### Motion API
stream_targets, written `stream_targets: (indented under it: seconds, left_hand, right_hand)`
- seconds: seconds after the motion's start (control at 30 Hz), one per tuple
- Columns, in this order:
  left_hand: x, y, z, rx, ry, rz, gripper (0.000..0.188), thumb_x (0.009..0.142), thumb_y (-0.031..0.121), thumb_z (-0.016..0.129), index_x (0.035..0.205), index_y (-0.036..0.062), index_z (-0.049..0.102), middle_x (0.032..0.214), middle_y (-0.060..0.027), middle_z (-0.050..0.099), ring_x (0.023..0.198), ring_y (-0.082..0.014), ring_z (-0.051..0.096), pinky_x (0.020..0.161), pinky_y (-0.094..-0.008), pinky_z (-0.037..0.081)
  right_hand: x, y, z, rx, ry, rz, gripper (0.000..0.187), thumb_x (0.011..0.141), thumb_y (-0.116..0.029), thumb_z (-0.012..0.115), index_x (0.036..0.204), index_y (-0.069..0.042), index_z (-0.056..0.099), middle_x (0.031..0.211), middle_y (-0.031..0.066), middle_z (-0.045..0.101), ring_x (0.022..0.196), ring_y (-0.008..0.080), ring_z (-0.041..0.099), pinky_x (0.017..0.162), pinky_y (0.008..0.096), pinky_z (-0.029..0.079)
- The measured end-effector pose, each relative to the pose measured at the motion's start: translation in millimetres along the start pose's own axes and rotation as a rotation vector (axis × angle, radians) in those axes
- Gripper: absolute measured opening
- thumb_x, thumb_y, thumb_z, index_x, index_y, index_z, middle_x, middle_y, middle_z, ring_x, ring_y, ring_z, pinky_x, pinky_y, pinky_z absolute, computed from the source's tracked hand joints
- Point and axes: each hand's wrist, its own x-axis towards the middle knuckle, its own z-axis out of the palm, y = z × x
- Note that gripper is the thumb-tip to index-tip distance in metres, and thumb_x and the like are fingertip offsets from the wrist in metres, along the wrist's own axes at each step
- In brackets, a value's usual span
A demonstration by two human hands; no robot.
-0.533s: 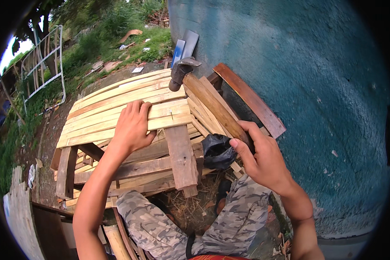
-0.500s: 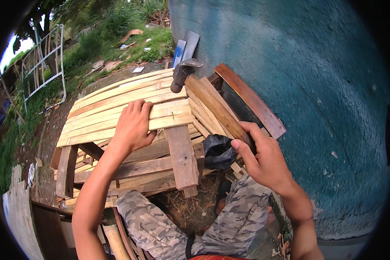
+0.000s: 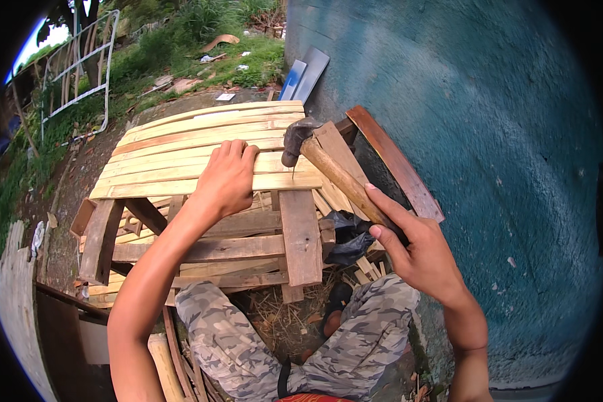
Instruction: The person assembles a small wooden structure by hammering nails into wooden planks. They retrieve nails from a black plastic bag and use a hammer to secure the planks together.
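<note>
Teal wall (image 3: 516,167) R, wd slats (image 3: 181,137), grass (image 3: 261,57) bkgd

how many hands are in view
2: the left hand is on the pale slatted top, and the right hand holds the wooden-handled hammer.

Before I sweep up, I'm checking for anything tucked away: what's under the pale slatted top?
Under the slatted top: wooden legs, crossbars and, lower, more slats. The left forearm covers part of this, and the top hides whatever is farther back.
</note>
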Motion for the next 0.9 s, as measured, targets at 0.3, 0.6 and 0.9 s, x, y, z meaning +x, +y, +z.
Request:
stream_targets:
  seconds: [0.3, 0.6, 0.9]
  left_hand:
    - [-0.7, -4.3, 8.2, 0.011, 0.029, 0.014, 0.061, 0.069, 0.001, 0.07, 0.126, -0.0047, 0.053, 0.119, -0.0214, 0.054, 0.116, -0.038, 0.052, 0.101, -0.045, 0.044]
    - [-0.8, -5.2, 9.7, 0.025, 0.06, 0.015, 0.061, 0.067, 0.003, 0.073, 0.124, -0.0036, 0.054, 0.118, -0.0208, 0.055, 0.114, -0.0374, 0.052, 0.098, -0.0447, 0.044]
    - [-1.4, -2.3, 6.5, 0.007, 0.065, 0.013, 0.06, 0.068, 0.003, 0.072, 0.125, -0.0031, 0.054, 0.118, -0.0202, 0.055, 0.114, -0.0372, 0.052, 0.098, -0.0445, 0.044]
  right_hand:
    - [-3.6, -7.5, -5.6, 0.121, 0.341, -0.034, 0.054, 0.103, -0.008, 0.058, 0.154, -0.004, 0.043, 0.14, 0.0221, 0.063, 0.118, 0.0294, 0.068, 0.097, 0.0336, 0.053]
    - [-7.3, 2.1, 1.3, -0.096, 0.173, 0.015, 0.057, 0.1, -0.006, 0.062, 0.155, -0.01, 0.046, 0.093, 0.0251, 0.071, 0.066, 0.028, 0.066, 0.067, 0.0366, 0.051]
    - [-16.7, 1.4, 10.2, -0.084, 0.066, 0.033, 0.057, 0.099, -0.006, 0.063, 0.154, -0.009, 0.047, 0.116, 0.0271, 0.069, 0.096, 0.029, 0.074, 0.084, 0.0382, 0.055]
